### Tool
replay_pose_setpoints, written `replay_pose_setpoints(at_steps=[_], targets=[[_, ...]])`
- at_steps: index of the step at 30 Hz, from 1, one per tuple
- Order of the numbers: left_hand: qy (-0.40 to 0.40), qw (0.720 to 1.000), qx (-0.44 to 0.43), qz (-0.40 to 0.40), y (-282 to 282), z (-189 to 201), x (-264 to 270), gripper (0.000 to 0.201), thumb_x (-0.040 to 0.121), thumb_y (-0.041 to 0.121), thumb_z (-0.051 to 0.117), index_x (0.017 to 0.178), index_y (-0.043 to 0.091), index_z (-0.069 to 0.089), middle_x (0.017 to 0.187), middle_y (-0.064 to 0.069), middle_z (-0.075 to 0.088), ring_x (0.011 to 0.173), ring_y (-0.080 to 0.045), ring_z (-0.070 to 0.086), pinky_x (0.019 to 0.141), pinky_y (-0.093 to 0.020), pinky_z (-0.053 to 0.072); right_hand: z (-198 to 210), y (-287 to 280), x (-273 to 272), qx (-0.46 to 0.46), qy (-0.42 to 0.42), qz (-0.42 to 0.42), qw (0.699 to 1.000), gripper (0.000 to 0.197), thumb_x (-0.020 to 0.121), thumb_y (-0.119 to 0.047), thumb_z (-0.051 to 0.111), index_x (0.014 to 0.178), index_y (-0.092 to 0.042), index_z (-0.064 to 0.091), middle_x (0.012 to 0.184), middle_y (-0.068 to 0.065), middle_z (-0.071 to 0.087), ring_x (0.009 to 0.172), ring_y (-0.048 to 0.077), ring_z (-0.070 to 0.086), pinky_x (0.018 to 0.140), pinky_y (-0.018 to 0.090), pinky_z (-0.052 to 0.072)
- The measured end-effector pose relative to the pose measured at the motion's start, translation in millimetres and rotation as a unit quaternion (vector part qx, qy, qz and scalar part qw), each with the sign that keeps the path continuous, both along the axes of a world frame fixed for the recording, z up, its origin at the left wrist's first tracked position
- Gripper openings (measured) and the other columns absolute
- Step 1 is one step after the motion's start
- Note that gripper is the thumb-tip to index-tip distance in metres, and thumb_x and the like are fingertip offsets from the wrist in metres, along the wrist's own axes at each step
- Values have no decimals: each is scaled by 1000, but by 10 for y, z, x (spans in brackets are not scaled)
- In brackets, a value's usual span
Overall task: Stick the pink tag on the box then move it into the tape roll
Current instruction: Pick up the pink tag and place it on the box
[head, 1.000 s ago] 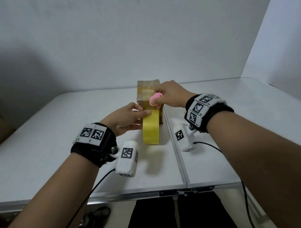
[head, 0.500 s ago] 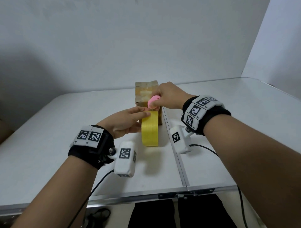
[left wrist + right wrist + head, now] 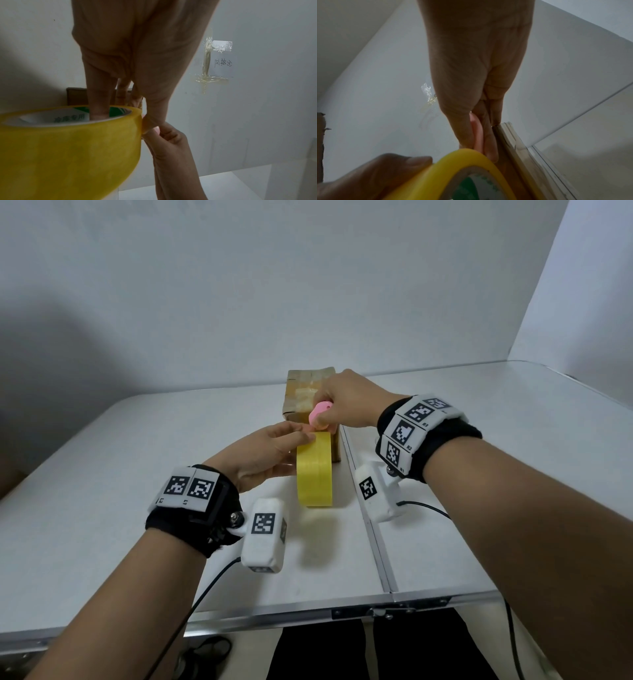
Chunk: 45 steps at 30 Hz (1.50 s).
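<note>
A yellow tape roll (image 3: pixel 314 470) stands on its edge mid-table, just in front of a brown cardboard box (image 3: pixel 301 395). My left hand (image 3: pixel 294 451) grips the roll from the left. One finger (image 3: pixel 99 108) reaches into the roll's core (image 3: pixel 68 117), and the others lie over its top. My right hand (image 3: pixel 323 419) pinches the pink tag (image 3: pixel 320 414) between thumb and forefinger. It holds the tag just above the roll's top, against the box's front. In the right wrist view the tag (image 3: pixel 476 134) sits between the roll (image 3: pixel 453 169) and the box edge (image 3: pixel 513 148).
The white folding table (image 3: pixel 102 474) has a centre seam (image 3: pixel 373 542) running front to back, right of the roll. White walls close in behind and to the right. A taped paper note (image 3: pixel 223 63) hangs on the wall. Wrist-camera cables trail towards the front edge.
My right hand has brought the pink tag slightly down and left, closer to the roll's top. My left fingers have stretched out over the roll. The roll and box stay put.
</note>
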<state>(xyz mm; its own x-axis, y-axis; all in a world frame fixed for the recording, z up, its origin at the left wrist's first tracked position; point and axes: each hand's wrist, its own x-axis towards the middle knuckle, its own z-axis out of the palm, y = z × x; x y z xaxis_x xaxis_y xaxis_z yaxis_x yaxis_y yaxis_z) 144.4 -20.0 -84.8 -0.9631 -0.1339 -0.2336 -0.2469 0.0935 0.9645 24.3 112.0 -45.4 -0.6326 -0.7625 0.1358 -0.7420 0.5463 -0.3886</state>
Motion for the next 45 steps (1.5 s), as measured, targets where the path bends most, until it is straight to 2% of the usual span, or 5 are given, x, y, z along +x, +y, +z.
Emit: replay_pose_setpoints(at_steps=[12,27,36,40,45], targets=[[-8,1000,24,7,-3,-46,-21,38,92,22,60,130,15,60,119,-9,68,101,-22,61,109,-43,41,12,-11,71,44,42,20,998,19,82,-18,64,88,-3,75,83,13,75,80,25,70,74,35,55],[-14,1000,21,-2,-15,-6,-40,38,92,23,60,129,12,61,110,-3,68,97,-19,62,103,-38,44,51,0,57,110,92,35,989,35,85,-16,55,56,-14,36,57,-1,35,51,14,30,49,23,24],[-5,999,34,15,-13,5,-129,36,94,23,57,127,9,61,120,-6,70,102,-22,68,97,-34,52,24,68,-9,-82,22,-19,996,22,87,-21,55,89,1,58,79,5,53,72,20,48,60,27,37],[19,999,29,36,53,1,-162,36,92,23,63,121,1,63,112,-11,73,89,-16,72,77,-24,59,-30,17,-26,-89,9,-33,995,31,91,-26,55,104,2,62,91,7,56,81,21,50,58,21,35],[11,998,54,21,-29,34,-128,31,92,18,63,118,1,66,111,-10,73,89,-14,72,81,-24,58,-58,0,-16,-93,8,-38,995,34,93,-28,55,112,0,60,96,7,54,85,20,49,63,28,35]])
